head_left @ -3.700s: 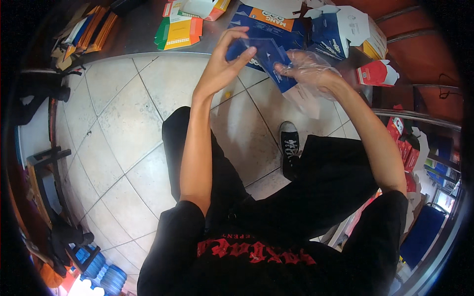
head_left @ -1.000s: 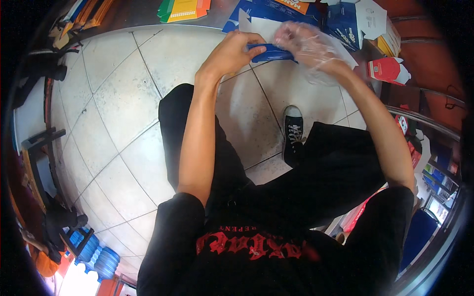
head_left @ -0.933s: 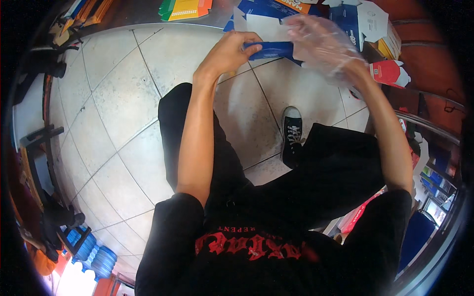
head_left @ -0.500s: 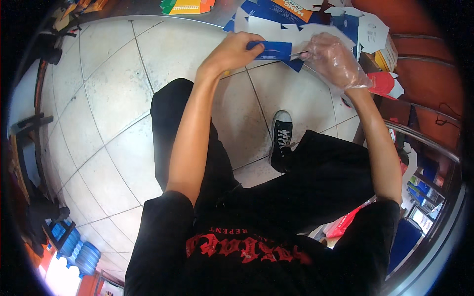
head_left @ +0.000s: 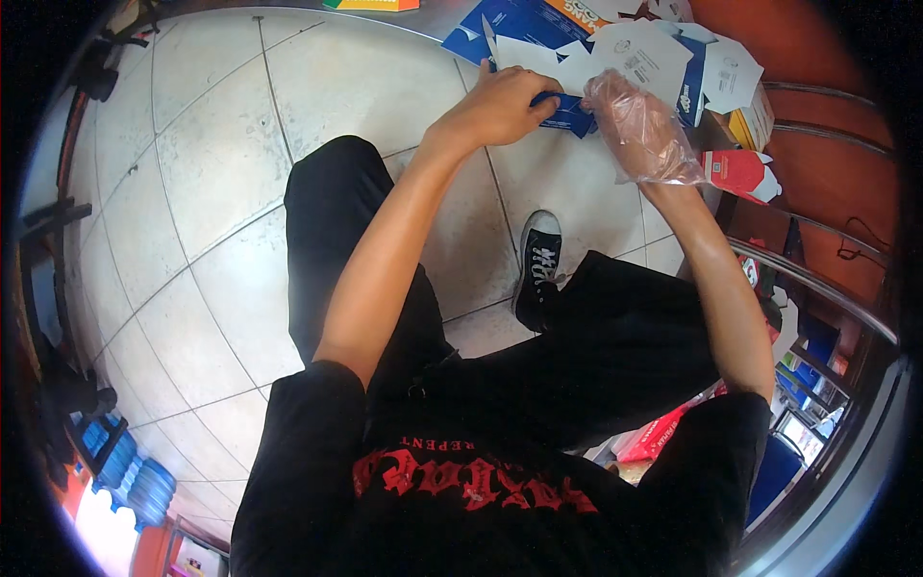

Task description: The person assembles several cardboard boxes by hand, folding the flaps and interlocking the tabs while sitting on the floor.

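Note:
My left hand (head_left: 505, 104) is closed on a dark blue cardboard piece (head_left: 574, 119), its thumb and fingers over the left end. A pointed metal blade (head_left: 489, 38) sticks up beyond that hand's knuckles; its handle is hidden, so I cannot tell whether the hand holds it. A loose clear plastic glove covers my right hand (head_left: 635, 120), whose bent fingers meet the card's right end. The plastic hides the fingertips. Just beyond both hands are printed cardboard sheets (head_left: 644, 53), white, blue and orange, lying partly over one another.
A metal table edge (head_left: 423, 34) runs along the top, with a green and orange carton (head_left: 373, 4) on it. Red packaging (head_left: 740, 173) sits right of my gloved hand, beside metal rails (head_left: 808, 274). Below are tiled floor (head_left: 212, 183) and my shoe (head_left: 540, 250). Blue water bottles (head_left: 135, 481) stand lower left.
The metal blade at my right fingers has gone from there; a blade now shows beyond my left hand. My left hand has moved right along the blue card, closer to the gloved hand.

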`<action>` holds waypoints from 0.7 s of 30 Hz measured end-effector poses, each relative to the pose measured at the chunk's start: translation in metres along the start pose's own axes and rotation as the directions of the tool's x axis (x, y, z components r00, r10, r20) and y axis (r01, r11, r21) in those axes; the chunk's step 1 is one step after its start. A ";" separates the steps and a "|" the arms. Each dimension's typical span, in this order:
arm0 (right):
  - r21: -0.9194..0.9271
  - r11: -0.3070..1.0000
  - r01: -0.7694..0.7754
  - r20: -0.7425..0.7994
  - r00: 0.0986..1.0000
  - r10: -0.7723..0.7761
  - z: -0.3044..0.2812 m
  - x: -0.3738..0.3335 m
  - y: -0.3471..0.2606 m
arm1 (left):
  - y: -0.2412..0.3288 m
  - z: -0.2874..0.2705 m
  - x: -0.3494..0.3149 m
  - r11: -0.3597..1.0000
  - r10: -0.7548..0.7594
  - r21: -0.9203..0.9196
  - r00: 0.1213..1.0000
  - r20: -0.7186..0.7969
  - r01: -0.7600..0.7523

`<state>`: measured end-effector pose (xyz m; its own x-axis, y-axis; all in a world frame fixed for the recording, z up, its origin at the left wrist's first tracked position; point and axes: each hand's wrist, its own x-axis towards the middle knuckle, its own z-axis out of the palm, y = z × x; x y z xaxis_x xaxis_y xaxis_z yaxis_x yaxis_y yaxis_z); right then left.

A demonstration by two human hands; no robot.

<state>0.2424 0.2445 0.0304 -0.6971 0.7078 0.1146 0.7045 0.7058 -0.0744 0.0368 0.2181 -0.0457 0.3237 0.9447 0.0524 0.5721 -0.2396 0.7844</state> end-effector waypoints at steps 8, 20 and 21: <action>0.062 0.986 0.157 0.009 0.988 -0.157 0.019 -0.002 -0.005 | 0.003 0.008 0.005 0.997 0.041 0.059 0.998 0.052 -0.044; 0.112 0.980 0.167 -0.159 0.976 -0.148 0.009 0.005 0.014 | 0.007 0.000 0.005 0.990 0.034 -0.129 0.982 -0.188 -0.059; 0.094 0.986 0.140 -0.117 0.985 -0.129 0.011 0.005 0.013 | 0.004 0.001 0.005 0.992 0.052 -0.102 0.977 -0.209 -0.075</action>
<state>0.2460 0.2576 0.0193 -0.7617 0.6025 0.2384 0.5840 0.7977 -0.1503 0.0415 0.2218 -0.0429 0.1884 0.9569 0.2211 0.4666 -0.2853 0.8372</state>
